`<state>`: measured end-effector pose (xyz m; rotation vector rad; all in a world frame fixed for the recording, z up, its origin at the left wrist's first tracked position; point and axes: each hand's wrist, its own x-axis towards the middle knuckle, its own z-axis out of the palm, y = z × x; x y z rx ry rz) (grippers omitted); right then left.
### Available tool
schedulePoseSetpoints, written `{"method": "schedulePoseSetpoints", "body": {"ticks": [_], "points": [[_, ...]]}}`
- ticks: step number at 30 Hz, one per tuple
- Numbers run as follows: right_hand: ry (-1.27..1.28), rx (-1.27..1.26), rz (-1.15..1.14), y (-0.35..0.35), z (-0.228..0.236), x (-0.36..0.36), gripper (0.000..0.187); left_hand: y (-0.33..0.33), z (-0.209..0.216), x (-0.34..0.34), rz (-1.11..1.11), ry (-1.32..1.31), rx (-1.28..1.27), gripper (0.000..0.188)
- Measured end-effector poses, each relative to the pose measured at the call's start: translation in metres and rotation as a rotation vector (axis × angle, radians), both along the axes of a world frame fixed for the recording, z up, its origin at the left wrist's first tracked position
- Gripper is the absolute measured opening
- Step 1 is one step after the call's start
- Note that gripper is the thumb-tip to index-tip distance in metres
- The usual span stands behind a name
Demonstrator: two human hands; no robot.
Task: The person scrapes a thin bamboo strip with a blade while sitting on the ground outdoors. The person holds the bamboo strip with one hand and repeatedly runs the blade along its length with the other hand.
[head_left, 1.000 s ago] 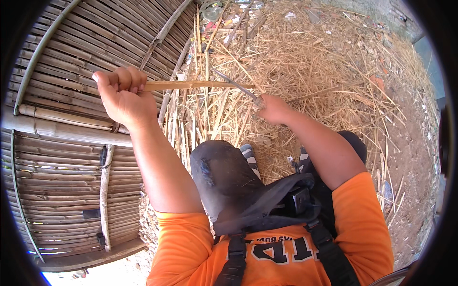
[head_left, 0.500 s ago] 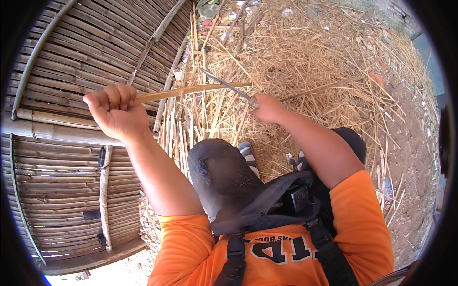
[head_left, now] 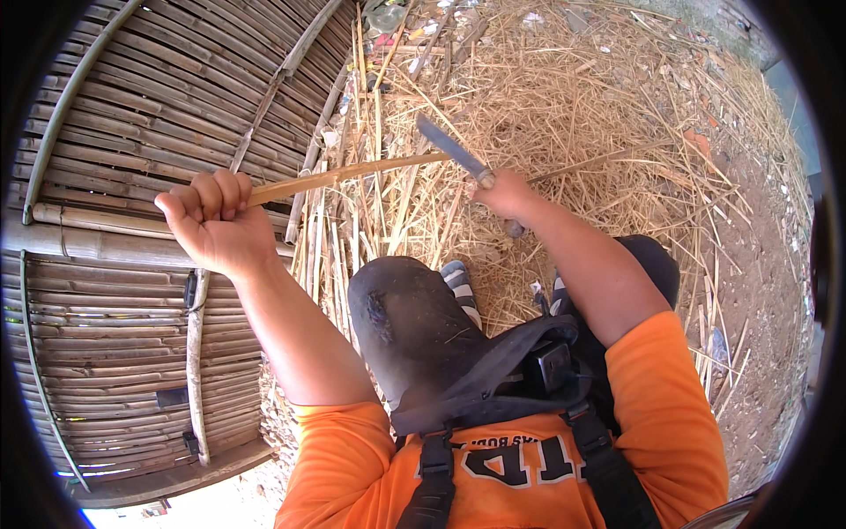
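Observation:
My left hand [head_left: 218, 219] is closed around one end of a long, flat bamboo strip [head_left: 348, 172], held out to the right over the ground. My right hand [head_left: 504, 196] grips the handle of a knife [head_left: 451, 146]. The blade points up and to the left, its broad grey side showing. In this view the blade crosses the strip's far end near my right hand; whether they touch I cannot tell. The butt of the handle sticks out below my right fist.
A bamboo slat wall [head_left: 132, 132] with a thick pole [head_left: 106, 240] runs along the left. Shavings and split strips [head_left: 564, 97] cover the ground ahead. Bare soil [head_left: 762, 264] lies to the right. My bent knee [head_left: 397, 309] is below the strip.
The knife has turned so its broad side shows, and its tip has shifted right. My right hand has moved slightly right. My left hand still holds the strip in nearly the same place.

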<state>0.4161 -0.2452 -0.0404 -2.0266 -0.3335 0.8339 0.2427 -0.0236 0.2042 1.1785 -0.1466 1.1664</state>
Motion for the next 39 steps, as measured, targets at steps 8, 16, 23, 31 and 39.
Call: {"method": "schedulePoseSetpoints", "body": {"ticks": [8, 16, 23, 31, 39], "points": [[0.588, 0.466, 0.350, 0.011, 0.044, -0.020, 0.016, -0.005, -0.002, -0.001, -0.057, -0.010, 0.030, 0.056], [0.366, 0.299, 0.107, 0.009, 0.019, -0.017, 0.017, -0.017, 0.001, 0.008, -0.064, 0.001, -0.003, 0.057], [0.150, 0.417, 0.304, 0.012, 0.103, -0.061, 0.020, -0.014, 0.001, 0.007, -0.064, 0.015, 0.062, 0.057], [-0.294, 0.055, 0.237, -0.004, 0.083, -0.032, 0.028, -0.026, 0.008, 0.018, -0.065, 0.026, 0.048, 0.055], [-0.004, 0.472, 0.309, -0.007, 0.102, -0.049, 0.037, -0.026, 0.009, 0.022, -0.078, -0.003, 0.053, 0.057]]}}
